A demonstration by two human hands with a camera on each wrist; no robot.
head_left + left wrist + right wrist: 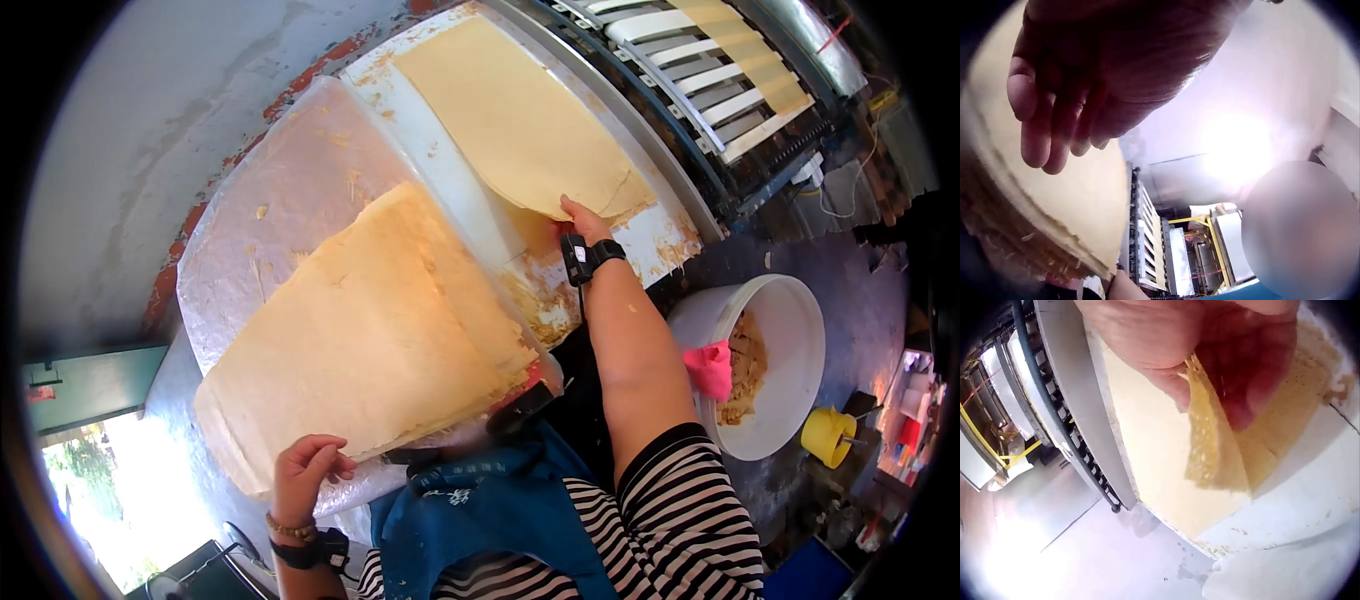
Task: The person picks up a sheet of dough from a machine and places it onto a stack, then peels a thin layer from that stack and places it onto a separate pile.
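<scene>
A thin tan sheet (pixel 520 110) lies on the white board (pixel 465 190) at the upper middle. My right hand (pixel 588 225) pinches its near edge between thumb and fingers; in the right wrist view that hand (pixel 1210 356) holds the sheet's lifted, bent edge (pixel 1213 450). A stack of similar sheets (pixel 340 340) with ragged edges lies at the left on clear plastic. Beside the stack's near left edge, my left hand (pixel 312 468) hangs with relaxed fingers and holds nothing. The left wrist view shows that hand (pixel 1085 81) in front of the stack (pixel 1079 194).
Plastic film (pixel 290 190) covers the surface beyond the stack. A slatted machine (pixel 690 80) stands at the upper right with a tan strip on it. At the right are a white bucket (pixel 800 350) with tan scraps and a pink cloth (pixel 708 370), and a yellow container (pixel 827 437).
</scene>
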